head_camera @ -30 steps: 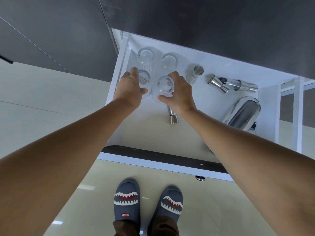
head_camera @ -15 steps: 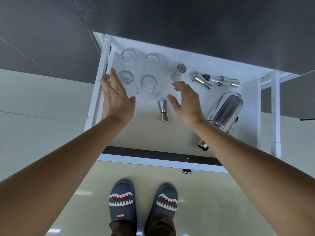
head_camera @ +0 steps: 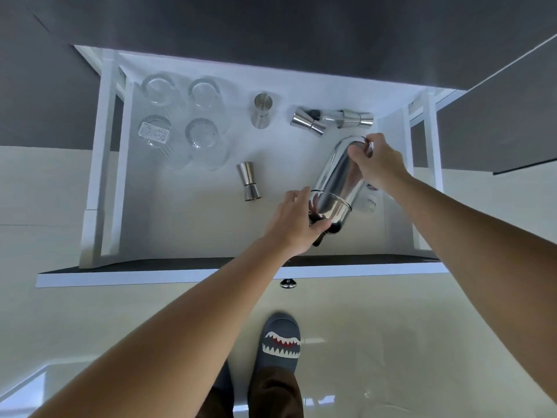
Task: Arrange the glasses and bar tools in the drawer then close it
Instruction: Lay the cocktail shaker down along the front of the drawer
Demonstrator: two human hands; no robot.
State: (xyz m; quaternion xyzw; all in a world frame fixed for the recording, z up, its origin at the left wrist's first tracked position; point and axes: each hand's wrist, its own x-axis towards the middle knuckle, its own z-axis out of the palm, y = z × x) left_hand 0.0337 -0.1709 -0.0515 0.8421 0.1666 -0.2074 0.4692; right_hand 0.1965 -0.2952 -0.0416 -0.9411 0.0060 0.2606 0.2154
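In the head view, at about 3 o'clock inside the open white drawer (head_camera: 99,164): a large polished steel bottle (head_camera: 339,179), dome-ended, lying slantwise, gripped at both ends. Left hand (head_camera: 294,224) wrapped round the dark nozzle end nearest the drawer front, fingers (head_camera: 319,226) curled closed on it. Right hand (head_camera: 378,162) clamped over the rounded far end, fingers (head_camera: 357,153) bent tight against the mirror-smooth metal.

Step in hand, by the look of it: straightening or shifting the bottle, the biggest of the bar tools. Next move likely calls for a steady two-handed turn or lift, with care for slick steel and for the clear item just beside the bottle at its right, too blurred to name.

At 10 o'clock, four clear ribbed glasses (head_camera: 208,140) set in a neat two-by-two block, one bearing a white label. At 12 o'clock, one steel jigger (head_camera: 261,113) upright, hourglass-shaped. At 1 o'clock, two more jiggers (head_camera: 310,122) lying on their sides, close together near the back wall. Near centre, a fourth small jigger (head_camera: 248,181), tipped over, apart from the rest, probably yet to be aligned.

Drawer pulled fully out, dark front edge and small round knob (head_camera: 287,283) at 6 o'clock; closing not yet due. Glossy cream floor and a shark-toothed slipper (head_camera: 281,342) below.
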